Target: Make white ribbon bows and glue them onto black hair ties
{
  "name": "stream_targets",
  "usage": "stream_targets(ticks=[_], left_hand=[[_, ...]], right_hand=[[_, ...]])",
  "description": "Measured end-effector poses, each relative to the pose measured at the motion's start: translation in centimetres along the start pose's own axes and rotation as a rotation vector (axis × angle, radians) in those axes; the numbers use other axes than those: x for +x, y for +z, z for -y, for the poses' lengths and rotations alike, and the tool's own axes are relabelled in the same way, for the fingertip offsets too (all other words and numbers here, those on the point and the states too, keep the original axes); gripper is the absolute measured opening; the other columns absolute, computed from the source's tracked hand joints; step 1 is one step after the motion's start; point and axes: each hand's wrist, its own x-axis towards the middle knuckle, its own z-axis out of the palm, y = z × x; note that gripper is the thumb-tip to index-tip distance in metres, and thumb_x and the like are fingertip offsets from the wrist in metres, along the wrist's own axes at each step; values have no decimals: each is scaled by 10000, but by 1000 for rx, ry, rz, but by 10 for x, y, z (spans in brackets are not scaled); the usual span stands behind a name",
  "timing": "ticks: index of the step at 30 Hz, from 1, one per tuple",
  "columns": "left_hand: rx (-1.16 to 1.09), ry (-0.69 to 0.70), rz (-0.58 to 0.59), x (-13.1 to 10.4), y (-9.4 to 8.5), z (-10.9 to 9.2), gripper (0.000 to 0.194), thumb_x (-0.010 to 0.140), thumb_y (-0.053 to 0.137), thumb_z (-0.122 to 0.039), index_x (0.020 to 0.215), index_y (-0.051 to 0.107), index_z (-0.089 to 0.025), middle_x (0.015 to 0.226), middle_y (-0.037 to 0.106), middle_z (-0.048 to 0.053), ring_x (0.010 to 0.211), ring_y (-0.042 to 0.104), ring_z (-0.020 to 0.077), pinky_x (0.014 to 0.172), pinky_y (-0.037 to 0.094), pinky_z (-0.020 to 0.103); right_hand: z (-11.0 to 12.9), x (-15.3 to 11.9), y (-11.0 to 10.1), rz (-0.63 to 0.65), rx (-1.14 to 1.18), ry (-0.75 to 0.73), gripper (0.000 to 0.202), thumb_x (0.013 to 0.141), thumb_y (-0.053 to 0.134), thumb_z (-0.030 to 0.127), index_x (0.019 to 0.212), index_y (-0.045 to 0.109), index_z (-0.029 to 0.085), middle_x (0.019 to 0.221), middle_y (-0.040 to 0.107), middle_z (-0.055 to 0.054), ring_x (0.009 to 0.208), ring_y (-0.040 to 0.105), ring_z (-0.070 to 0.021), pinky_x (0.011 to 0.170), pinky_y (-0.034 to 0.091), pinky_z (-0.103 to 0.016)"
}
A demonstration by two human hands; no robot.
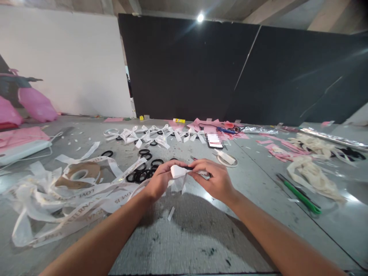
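Head view, nearest first: a loose white scrap lies on the grey surface between our forearms. Just beyond it, our left hand and right hand meet, fingers pinched narrowly around a folded white ribbon and a slim dark piece, probably a black ring. We'd do well to hold the fold flat against the dark piece with the left thumb while the right fingertips draw the ribbon snug, its edges aligned.

To our left sprawls lettered ribbon by a cardboard spool; to our right lies a green-handled tool, its kind unclear. Our left hand partly covers a heap of black rings. Farther off runs a row of ribbon-tied rings, near a dark flat object whose white face is pixelated. Black panels stand behind.

Our right fingers hide most of the dark piece, so we can't tell whether the ribbon wraps around it or merely lies against it.
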Motion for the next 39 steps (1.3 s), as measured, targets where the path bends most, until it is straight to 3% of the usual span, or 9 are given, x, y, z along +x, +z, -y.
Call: stream_targets(ticks=[3, 7, 12, 16, 22, 29, 35, 39], left_hand=[[216, 203, 69, -3, -2, -6, 291, 674, 698, -231, 957, 745, -187, 1033, 674, 89, 989, 596, 258, 895, 411, 363], [474, 398, 34, -4, 0, -6, 208, 770, 711, -252, 973, 717, -211, 1004, 665, 99, 978, 599, 243, 912, 420, 393], [587, 455, -20, -4, 4, -1, 150, 821, 705, -270, 961, 707, -217, 976, 692, 97, 956, 611, 227, 897, 435, 381], [636, 491, -39, -3, 5, 0, 144, 846, 684, -261, 983, 700, -218, 992, 708, 90, 964, 615, 213, 900, 436, 368], [598, 576, -1, -1, 3, 3, 115, 867, 647, -270, 943, 675, -188, 940, 684, 83, 923, 622, 206, 855, 466, 359], [517, 466, -2, -2, 3, 8, 151, 894, 606, -330, 925, 605, -183, 927, 633, 68, 847, 609, 182, 796, 478, 331], [483, 363, 2, -4, 5, 14, 239, 906, 578, -399, 992, 567, -177, 912, 605, 58, 841, 584, 186, 763, 475, 326], [553, 336, -118, -5, 6, 18, 341, 886, 592, -339, 1180, 501, -192, 1143, 569, 112, 1013, 552, 224, 838, 480, 361]], right_hand=[[0, 0, 0, -11, -22, 38, 70, 859, 673, 206, 854, 607, 229, 918, 753, -49, 846, 717, -176, 570, 528, -244], [0, -1, 2, -35, -22, 44, 134, 843, 697, 208, 877, 570, 229, 887, 755, -34, 816, 721, -164, 523, 499, -213], [1, -3, 2, -31, -36, 19, 124, 855, 673, 187, 872, 558, 230, 891, 730, -40, 831, 700, -164, 535, 492, -223], [1, -3, 3, -29, -61, -17, 114, 860, 660, 165, 865, 563, 225, 866, 703, -38, 847, 682, -172, 654, 520, -274], [2, -4, 6, -27, -12, 92, 129, 839, 686, 195, 840, 561, 227, 859, 692, -23, 804, 666, -166, 624, 492, -272], [2, -5, 6, -15, 29, 122, 85, 846, 659, 192, 837, 581, 223, 840, 686, -20, 822, 661, -179, 712, 489, -316], [-1, -5, 6, -4, 68, 328, 80, 816, 673, 261, 846, 618, 210, 808, 690, -26, 738, 624, -183, 629, 445, -304], [-23, 7, -5, -75, 26, 502, 206, 776, 714, 349, 895, 643, 196, 857, 706, -35, 588, 518, -134, 552, 392, -283]])
